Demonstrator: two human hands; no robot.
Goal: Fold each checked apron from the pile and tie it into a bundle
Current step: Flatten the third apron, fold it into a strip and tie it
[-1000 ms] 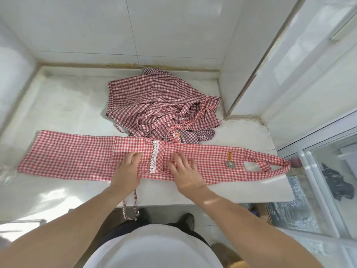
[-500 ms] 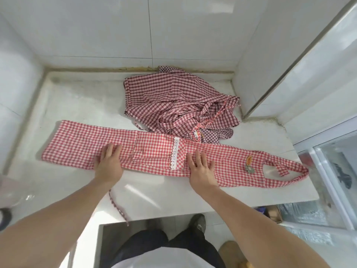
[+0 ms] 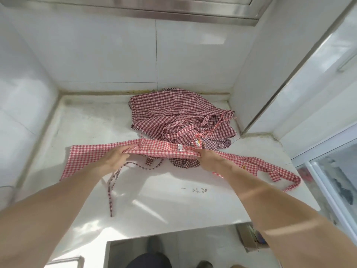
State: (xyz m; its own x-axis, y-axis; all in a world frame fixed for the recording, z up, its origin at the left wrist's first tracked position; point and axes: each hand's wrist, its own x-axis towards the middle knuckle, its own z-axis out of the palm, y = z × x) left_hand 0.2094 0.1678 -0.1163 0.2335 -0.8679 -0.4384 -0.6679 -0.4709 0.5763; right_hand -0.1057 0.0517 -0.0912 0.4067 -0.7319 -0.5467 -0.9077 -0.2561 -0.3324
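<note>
1. The left hand and right hand each grip the near long edge of the apron, lifting its middle off the counter.
2. The apron's ends lie on the counter.
3. The pile sits by the back edge.

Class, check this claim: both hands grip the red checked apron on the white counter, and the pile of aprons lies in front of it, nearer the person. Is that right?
Not quite. The head view shows the pile of aprons lying behind the red checked apron, nearer the wall. Both the left hand and right hand do grip it on the white counter.
</note>
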